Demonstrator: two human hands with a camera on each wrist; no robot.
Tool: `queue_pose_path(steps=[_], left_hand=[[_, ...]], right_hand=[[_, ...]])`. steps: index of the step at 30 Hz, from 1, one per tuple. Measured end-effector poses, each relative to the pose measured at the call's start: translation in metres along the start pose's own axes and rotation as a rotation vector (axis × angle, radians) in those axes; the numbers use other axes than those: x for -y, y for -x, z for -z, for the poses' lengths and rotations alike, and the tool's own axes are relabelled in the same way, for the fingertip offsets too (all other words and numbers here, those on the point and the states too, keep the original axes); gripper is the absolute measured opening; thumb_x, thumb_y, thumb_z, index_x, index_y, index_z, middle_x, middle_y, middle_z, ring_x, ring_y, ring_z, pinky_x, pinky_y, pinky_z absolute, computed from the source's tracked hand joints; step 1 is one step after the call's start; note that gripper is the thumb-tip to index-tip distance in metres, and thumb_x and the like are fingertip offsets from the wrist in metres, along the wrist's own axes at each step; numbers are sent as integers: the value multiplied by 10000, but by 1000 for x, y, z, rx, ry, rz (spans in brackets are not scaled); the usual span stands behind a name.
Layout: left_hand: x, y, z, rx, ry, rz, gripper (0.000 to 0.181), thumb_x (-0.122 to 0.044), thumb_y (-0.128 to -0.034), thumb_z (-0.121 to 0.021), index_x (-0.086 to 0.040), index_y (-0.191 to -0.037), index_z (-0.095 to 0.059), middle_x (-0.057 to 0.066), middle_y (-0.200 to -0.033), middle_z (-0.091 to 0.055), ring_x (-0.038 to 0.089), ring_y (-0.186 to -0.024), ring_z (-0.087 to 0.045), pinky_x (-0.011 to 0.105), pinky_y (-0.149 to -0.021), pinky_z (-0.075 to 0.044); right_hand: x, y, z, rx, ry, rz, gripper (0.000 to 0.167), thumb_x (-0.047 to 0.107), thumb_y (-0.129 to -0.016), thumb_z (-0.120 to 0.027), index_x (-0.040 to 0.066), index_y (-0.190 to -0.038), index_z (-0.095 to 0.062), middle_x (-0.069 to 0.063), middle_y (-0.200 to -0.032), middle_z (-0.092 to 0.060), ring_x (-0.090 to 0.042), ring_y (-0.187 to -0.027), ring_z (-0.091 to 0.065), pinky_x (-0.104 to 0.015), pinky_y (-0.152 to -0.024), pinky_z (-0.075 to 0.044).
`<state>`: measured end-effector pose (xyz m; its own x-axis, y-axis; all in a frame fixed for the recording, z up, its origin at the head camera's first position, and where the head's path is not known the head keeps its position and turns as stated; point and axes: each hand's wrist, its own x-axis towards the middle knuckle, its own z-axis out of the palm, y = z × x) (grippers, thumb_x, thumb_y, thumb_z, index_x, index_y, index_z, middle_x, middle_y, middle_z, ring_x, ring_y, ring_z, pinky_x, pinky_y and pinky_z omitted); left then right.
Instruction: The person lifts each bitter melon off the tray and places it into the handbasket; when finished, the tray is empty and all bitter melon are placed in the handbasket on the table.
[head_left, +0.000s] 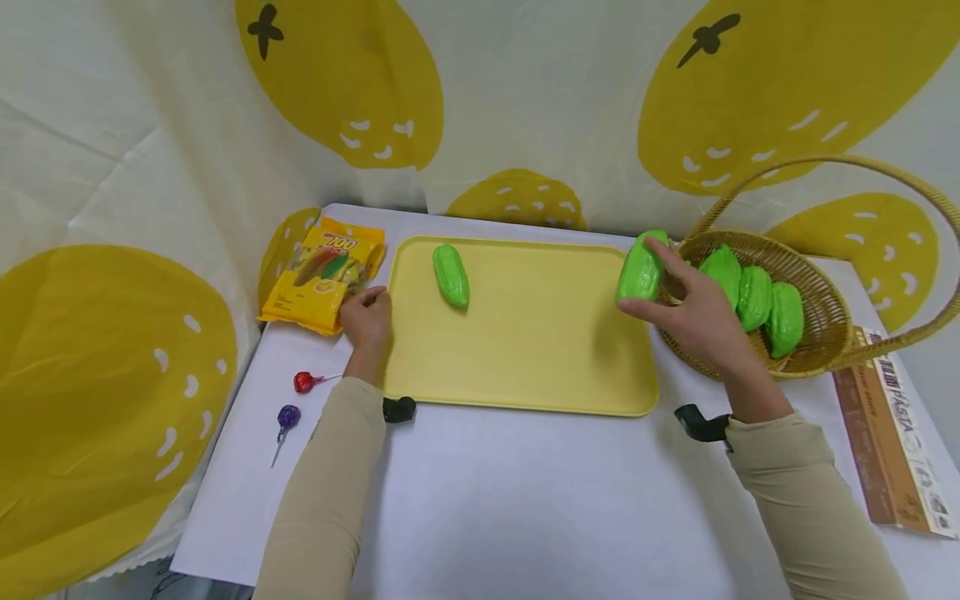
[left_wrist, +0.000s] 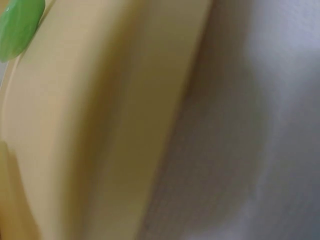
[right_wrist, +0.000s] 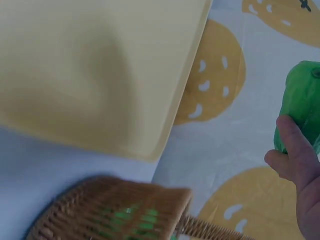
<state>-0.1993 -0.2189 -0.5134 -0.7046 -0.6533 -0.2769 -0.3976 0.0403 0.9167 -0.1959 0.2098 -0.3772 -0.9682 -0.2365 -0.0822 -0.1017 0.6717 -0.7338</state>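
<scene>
My right hand (head_left: 701, 317) holds a glossy green ridged fruit, perhaps a star fruit (head_left: 641, 268), between thumb and fingers, above the right end of a yellow tray (head_left: 540, 325). In the right wrist view, the same fruit (right_wrist: 302, 102) shows at the right edge. Another green fruit (head_left: 451, 275), longer and slimmer, lies on the tray's left part. At the tray's left rim is my left hand (head_left: 367, 321), fingers curled, beside a yellow candy bag (head_left: 318, 275). Whether it grips the rim is hidden. Several green fruits (head_left: 753, 298) sit in a wicker basket (head_left: 828, 312).
Left of the tray, a red lollipop (head_left: 303, 382) and a purple lollipop (head_left: 288, 417) lie on the white tabletop (head_left: 517, 492). The basket's tall handle (head_left: 933, 196) arches up at the right. A brown pasta package (head_left: 892, 442) lies near the right edge. Fruit-patterned cloth (head_left: 517, 83) hangs behind.
</scene>
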Motion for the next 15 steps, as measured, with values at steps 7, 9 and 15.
queue_pose_path(steps=[7,9,15], left_hand=[[1,1,1,-7,-27,-10,264,-186,-998,-628,-67,-1205,-741,136,-1247,-698,258,-1108,-595,377,-1047,-505],[0,2,1,-21,-32,-21,265,-176,-992,-629,-59,-1199,-745,144,-1236,-705,261,-1104,-600,376,-1043,-505],[-1,2,0,-26,-27,-28,270,-166,-990,-632,-45,-1205,-740,160,-1229,-703,269,-1112,-607,378,-1043,-509]], right_hand=[[-26,7,34,-48,-11,-91,903,362,-903,-776,424,-1612,-220,-89,-1708,-149,-458,-1474,-340,-81,-984,-444],[-33,9,42,-65,-3,-92,902,355,-908,-770,409,-1616,-214,-150,-1697,-155,-486,-1451,-355,40,-803,-385],[-53,10,60,-61,16,-128,931,383,-923,-749,413,-1623,-136,-235,-1682,-128,-549,-1433,-329,31,-700,-386]])
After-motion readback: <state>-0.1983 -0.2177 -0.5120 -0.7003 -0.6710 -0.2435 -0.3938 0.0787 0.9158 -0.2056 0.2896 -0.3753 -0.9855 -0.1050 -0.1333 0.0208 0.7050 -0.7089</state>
